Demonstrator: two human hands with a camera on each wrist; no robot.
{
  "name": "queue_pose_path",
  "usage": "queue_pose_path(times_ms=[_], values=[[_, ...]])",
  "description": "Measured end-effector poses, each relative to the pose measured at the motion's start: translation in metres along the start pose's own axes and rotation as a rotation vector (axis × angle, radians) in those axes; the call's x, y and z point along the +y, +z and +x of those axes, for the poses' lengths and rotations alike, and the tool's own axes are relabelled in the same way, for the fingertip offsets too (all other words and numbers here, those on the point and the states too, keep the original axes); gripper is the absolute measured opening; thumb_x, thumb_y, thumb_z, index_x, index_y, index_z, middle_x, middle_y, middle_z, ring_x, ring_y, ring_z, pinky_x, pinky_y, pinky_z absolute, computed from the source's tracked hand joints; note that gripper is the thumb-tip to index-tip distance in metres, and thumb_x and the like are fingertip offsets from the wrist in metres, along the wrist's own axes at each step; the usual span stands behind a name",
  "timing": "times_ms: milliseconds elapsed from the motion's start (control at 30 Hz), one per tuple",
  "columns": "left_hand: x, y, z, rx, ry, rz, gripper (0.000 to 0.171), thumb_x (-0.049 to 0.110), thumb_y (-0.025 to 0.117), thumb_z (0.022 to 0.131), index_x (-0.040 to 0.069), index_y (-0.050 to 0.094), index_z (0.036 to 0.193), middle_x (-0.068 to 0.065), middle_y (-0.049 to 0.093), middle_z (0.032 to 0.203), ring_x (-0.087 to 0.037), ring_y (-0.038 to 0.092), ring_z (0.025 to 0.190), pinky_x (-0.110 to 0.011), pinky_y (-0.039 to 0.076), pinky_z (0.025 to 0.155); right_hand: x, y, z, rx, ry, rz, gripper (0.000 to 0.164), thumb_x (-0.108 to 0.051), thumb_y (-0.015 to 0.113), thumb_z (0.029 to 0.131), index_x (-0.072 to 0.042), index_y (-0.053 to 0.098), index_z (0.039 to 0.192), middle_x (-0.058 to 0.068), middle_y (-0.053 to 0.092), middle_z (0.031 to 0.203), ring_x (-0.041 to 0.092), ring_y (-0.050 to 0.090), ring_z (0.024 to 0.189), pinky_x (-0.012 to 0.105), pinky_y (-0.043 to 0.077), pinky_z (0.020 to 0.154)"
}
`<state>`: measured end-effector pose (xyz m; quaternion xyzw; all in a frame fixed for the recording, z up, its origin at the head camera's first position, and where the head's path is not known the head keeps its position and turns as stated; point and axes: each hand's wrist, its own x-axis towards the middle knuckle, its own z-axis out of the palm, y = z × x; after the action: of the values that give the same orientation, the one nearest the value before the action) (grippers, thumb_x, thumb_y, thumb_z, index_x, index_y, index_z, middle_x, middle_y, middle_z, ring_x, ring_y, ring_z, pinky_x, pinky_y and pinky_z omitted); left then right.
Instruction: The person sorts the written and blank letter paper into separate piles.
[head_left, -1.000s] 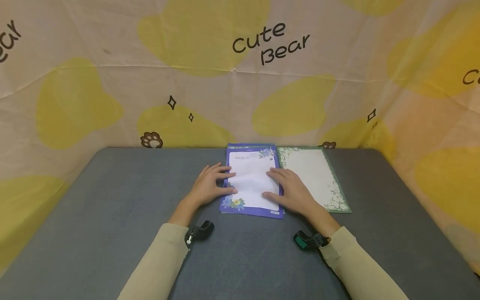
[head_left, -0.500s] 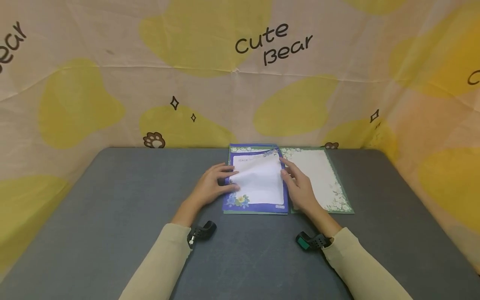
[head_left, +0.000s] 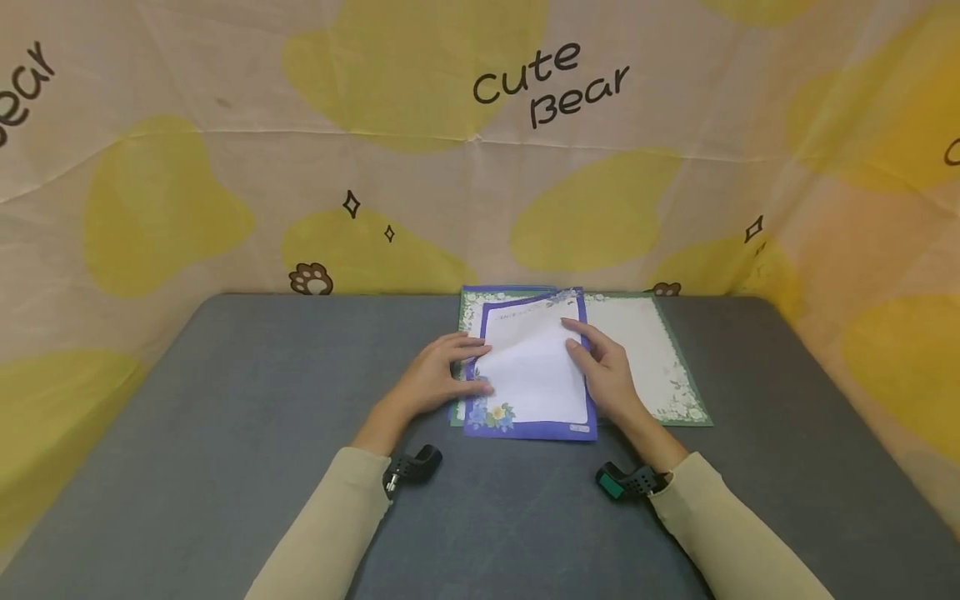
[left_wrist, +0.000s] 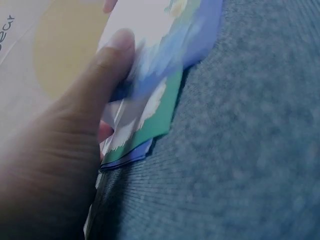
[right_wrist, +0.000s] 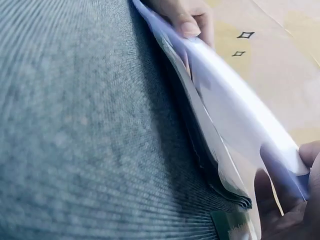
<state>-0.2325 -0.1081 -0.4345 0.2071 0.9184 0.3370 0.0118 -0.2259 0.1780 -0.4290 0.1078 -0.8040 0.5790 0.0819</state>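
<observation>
- Blue-bordered letter paper [head_left: 534, 371] over the sheet stack [head_left: 474, 313], right side raised.
- Left hand [head_left: 442, 372] at the stack's left, thumb and fingers apart.
- Right hand [head_left: 609, 371] at the stack's right, pinching the letter paper.
- Green-bordered floral sheet [head_left: 647, 350] right of the stack.

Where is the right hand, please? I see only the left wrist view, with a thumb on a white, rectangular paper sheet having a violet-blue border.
Observer: The head view shows the bare right hand at the right edge of that white violet-blue-bordered paper sheet.
Operator: How does it hold the sheet?
Observer: The right wrist view shows its thumb above and fingers beneath.
Operator: Does something lie further to the right?
Observer: Yes, a white paper sheet with a green flowered border, on the dark grey table.
</observation>
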Motion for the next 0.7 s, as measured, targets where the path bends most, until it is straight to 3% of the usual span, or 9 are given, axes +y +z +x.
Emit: queue_pose_path(times_ms=[100, 200, 367, 400, 500, 600, 700], values=[[-0.0006, -0.0001, -0.0007, 0.003, -0.029, -0.014, 0.066, 0.053, 0.079, 0.083, 0.028, 0.060, 0.142, -0.001, 0.051, 0.155, -0.028, 0.039, 0.149, -0.057, 0.030, 0.122, 0.0001, 0.0005, -0.0005, 0.015, -0.019, 0.005, 0.037, -0.012, 0.054, 0.104, -0.008, 0.060, 0.140, 0.014, 0.059, 0.145, 0.002, 0.056, 0.094, 0.011, 0.044, 0.074], [0.0002, -0.0006, -0.0013, 0.045, -0.049, -0.091, 0.061, 0.051, 0.072, 0.090, 0.028, 0.057, 0.145, -0.004, 0.050, 0.156, -0.030, 0.039, 0.149, -0.057, 0.029, 0.123, -0.0012, 0.0005, -0.0013, 0.028, -0.026, 0.007, 0.037, -0.012, 0.054, 0.104, -0.009, 0.060, 0.140, 0.009, 0.055, 0.150, 0.003, 0.051, 0.094, 0.014, 0.040, 0.075], [0.0017, 0.0010, -0.0012, 0.167, -0.054, -0.251, 0.047, 0.037, 0.070, 0.095, 0.024, 0.063, 0.140, -0.009, 0.058, 0.148, -0.032, 0.048, 0.143, -0.055, 0.035, 0.120, -0.0056, 0.0001, -0.0029, 0.012, -0.027, 0.033, 0.038, -0.010, 0.053, 0.104, -0.006, 0.059, 0.141, 0.014, 0.056, 0.148, 0.006, 0.036, 0.058, 0.021, 0.034, 0.052], [0.0020, 0.0014, -0.0011, 0.193, -0.049, -0.268, 0.045, 0.034, 0.071, 0.095, 0.022, 0.065, 0.138, -0.009, 0.061, 0.145, -0.031, 0.050, 0.141, -0.054, 0.037, 0.119, -0.0053, 0.0003, -0.0028, 0.009, -0.024, 0.031, 0.038, -0.010, 0.052, 0.104, -0.006, 0.058, 0.142, 0.014, 0.055, 0.149, 0.005, 0.036, 0.058, 0.021, 0.034, 0.051], [0.0037, 0.0032, -0.0003, 0.259, -0.038, -0.304, 0.042, 0.026, 0.075, 0.092, 0.020, 0.068, 0.133, -0.010, 0.066, 0.137, -0.029, 0.059, 0.130, -0.049, 0.044, 0.112, -0.0035, 0.0007, -0.0026, 0.006, -0.009, 0.023, 0.039, -0.010, 0.052, 0.105, -0.007, 0.057, 0.143, 0.012, 0.053, 0.152, -0.001, 0.045, 0.069, 0.014, 0.038, 0.060], [0.0070, 0.0044, 0.0003, 0.284, -0.032, -0.363, 0.042, 0.019, 0.076, 0.090, 0.018, 0.069, 0.132, -0.013, 0.072, 0.123, -0.025, 0.065, 0.108, -0.038, 0.053, 0.096, 0.0026, 0.0005, -0.0015, 0.018, -0.006, 0.005, 0.039, -0.013, 0.053, 0.105, -0.010, 0.057, 0.143, 0.007, 0.051, 0.155, 0.002, 0.051, 0.100, 0.010, 0.040, 0.076], [0.0085, 0.0059, 0.0015, 0.301, -0.016, -0.442, 0.043, 0.012, 0.077, 0.089, 0.016, 0.070, 0.131, -0.015, 0.075, 0.101, -0.020, 0.064, 0.085, -0.026, 0.052, 0.074, 0.0027, -0.0001, -0.0006, 0.028, -0.020, -0.002, 0.038, -0.014, 0.055, 0.104, -0.009, 0.059, 0.142, 0.011, 0.053, 0.153, 0.004, 0.052, 0.107, 0.010, 0.042, 0.078]])
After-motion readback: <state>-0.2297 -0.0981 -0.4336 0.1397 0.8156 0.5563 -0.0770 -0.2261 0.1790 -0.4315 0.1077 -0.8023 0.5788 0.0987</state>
